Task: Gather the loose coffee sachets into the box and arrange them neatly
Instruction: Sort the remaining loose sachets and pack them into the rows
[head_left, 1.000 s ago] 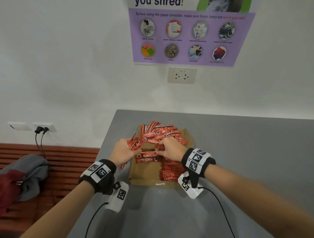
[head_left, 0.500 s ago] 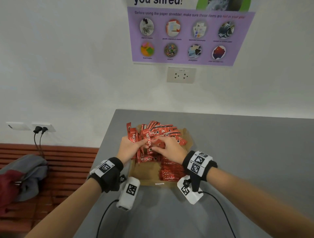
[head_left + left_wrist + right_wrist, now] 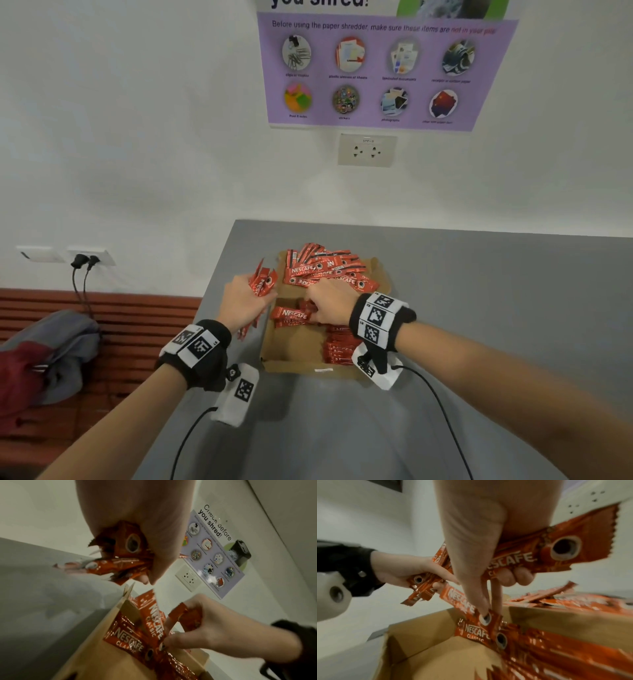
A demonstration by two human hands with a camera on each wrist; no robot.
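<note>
The box point(image 3: 274, 346) sits on the grey table point(image 3: 479, 308), near its left edge. The left hand point(image 3: 243, 301), just left of the box, grips a bunch of sachets point(image 3: 262, 282) whose ends fan out past the fingers. The right hand point(image 3: 330, 303) is over the middle of the box, thumb and fingers curled round a few sachets point(image 3: 291, 315); in the right wrist view the thumb point(image 3: 481, 601) presses on one red sachet point(image 3: 465, 605) there. A loose heap point(image 3: 325, 267) fills the far end of the box, spilling over its rim. A neater stack point(image 3: 339, 346) lies along the near right side, partly hidden by the wrist, so its order is hard to judge
</note>
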